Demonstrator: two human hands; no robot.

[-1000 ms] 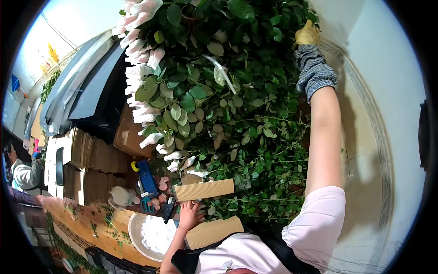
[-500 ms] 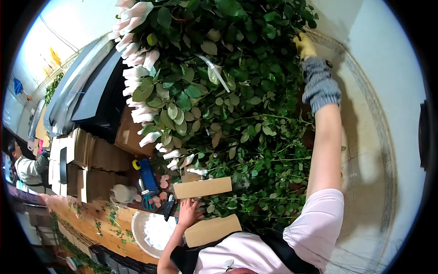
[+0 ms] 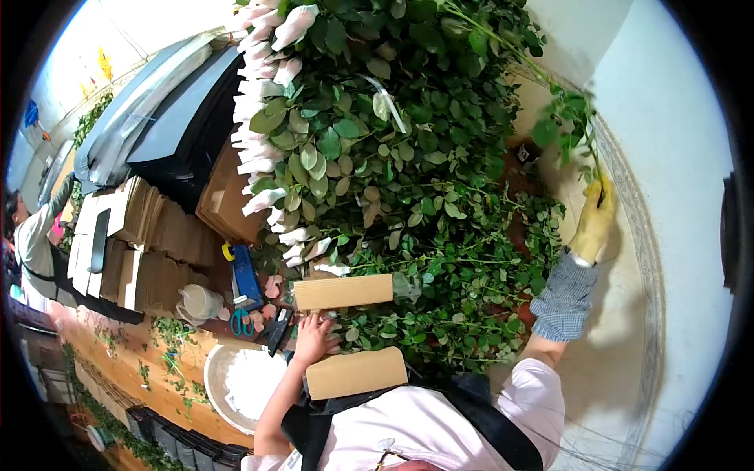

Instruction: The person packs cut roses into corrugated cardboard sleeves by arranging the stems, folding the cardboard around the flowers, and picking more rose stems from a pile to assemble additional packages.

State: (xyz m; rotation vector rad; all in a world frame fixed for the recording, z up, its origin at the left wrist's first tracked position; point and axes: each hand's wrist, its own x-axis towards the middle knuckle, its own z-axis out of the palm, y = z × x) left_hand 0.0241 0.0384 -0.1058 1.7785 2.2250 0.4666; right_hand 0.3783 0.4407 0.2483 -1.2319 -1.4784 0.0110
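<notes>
My right hand (image 3: 595, 218), in a yellow glove with a grey checked sleeve cover, is closed on the lower end of a leafy rose stem (image 3: 542, 77). That stem slants up and left over a large pile of roses (image 3: 393, 165), whose heads are wrapped in white net sleeves (image 3: 259, 145). My left hand (image 3: 316, 339) is bare and lies with its fingers stretched out between two pieces of corrugated cardboard (image 3: 345, 291) (image 3: 357, 374). Its fingertips are close to leafy stems; whether they press on any is hidden.
Left of my left hand are a black stapler-like tool (image 3: 278, 333), teal scissors (image 3: 242, 320), a blue tool (image 3: 247, 276) and a white jug (image 3: 199, 304). A white basin (image 3: 216, 381) holds white net sleeves. Stacked cardboard (image 3: 145, 247) stands beyond; another person (image 3: 38, 247) is at far left.
My right hand has drawn back from the pile's far right edge toward the wall, bringing a rose stem with it. My left hand stays between the cardboard pieces. The view has shifted slightly.
</notes>
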